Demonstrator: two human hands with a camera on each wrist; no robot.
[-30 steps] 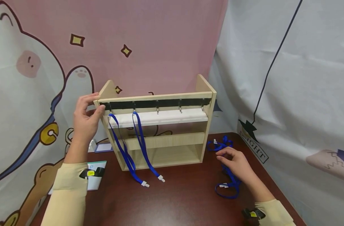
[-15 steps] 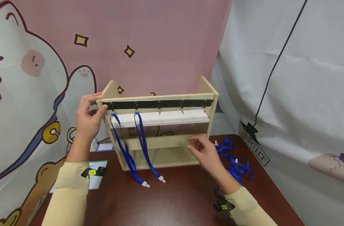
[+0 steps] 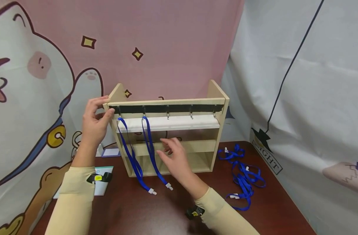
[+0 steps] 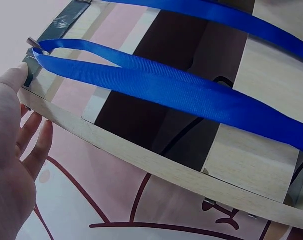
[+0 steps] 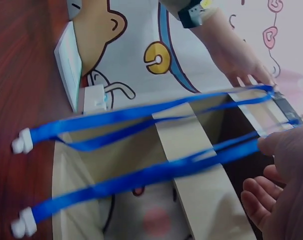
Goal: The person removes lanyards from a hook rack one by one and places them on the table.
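Observation:
A small wooden shelf [image 3: 173,147] stands on the table, with a row of metal hooks on a black strip [image 3: 179,108] along its top rail. Two blue lanyards hang from its two leftmost hooks: the left lanyard [image 3: 132,160] and the second lanyard [image 3: 150,148]. White clips at their lower ends lie on the table. My left hand [image 3: 94,125] grips the shelf's upper left corner, thumb in front and fingers behind the side panel. My right hand [image 3: 176,160] is just right of the second lanyard, fingers loosely bent and holding nothing; in the right wrist view its thumb [image 5: 271,145] overlaps that lanyard.
Several blue lanyards [image 3: 244,182] lie in a loose heap on the dark red table [image 3: 155,215], right of the shelf. A white and teal booklet [image 3: 103,182] and a blue-edged card [image 3: 111,152] lie to its left. Printed cloth hangs behind.
My right hand has moved left from above the loose lanyards, across the shelf's front, to beside the second hanging lanyard. The left hand keeps its grip on the corner.

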